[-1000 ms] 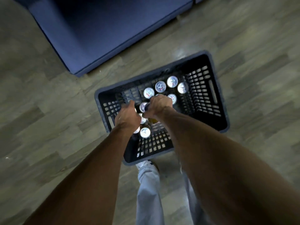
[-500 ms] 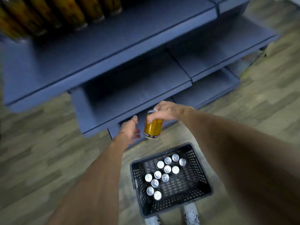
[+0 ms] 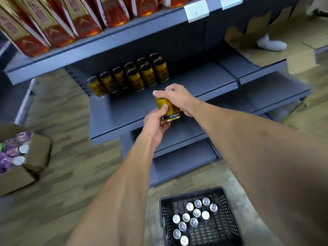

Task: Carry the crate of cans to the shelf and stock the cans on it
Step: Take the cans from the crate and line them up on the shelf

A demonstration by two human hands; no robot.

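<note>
Before the blue shelf (image 3: 159,107), now brought close, a gold can (image 3: 168,108) lifted from the crate (image 3: 229,226) at six o'clock is gripped by the right hand (image 3: 174,95) from above and the left hand (image 3: 156,121) below, so shelving comes next.

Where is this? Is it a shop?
Probably a shop, yes. Blue shelves carry rows of gold cans, a white price tag hangs on a shelf edge, and a crate of more cans waits on the floor.
</note>
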